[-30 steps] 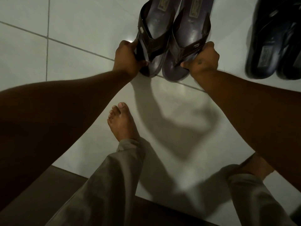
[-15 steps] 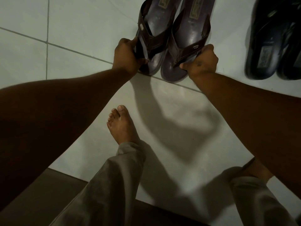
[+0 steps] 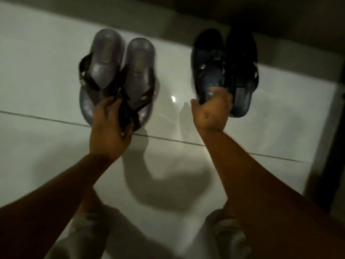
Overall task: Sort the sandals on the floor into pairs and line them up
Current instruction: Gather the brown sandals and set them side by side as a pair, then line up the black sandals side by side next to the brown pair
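Two brown sandals lie side by side on the white floor tiles, the left one [image 3: 104, 62] and the right one [image 3: 139, 71], toes toward me. My left hand [image 3: 110, 128] grips their straps at the toe end. To the right sit two black sandals pressed together, the nearer [image 3: 209, 71] and the farther [image 3: 240, 71]. My right hand [image 3: 212, 113] is closed on the toe end of the nearer black sandal. The picture is motion-blurred.
A dark strip of wall or step [image 3: 242, 17] runs along the far edge behind the sandals, and a dark edge [image 3: 334, 137] borders the tiles on the right. My trouser legs [image 3: 229, 236] show at the bottom.
My right hand left the right brown sandal and now grips a black sandal. My left hand shifted onto the straps between the brown pair. The camera view tilted up.
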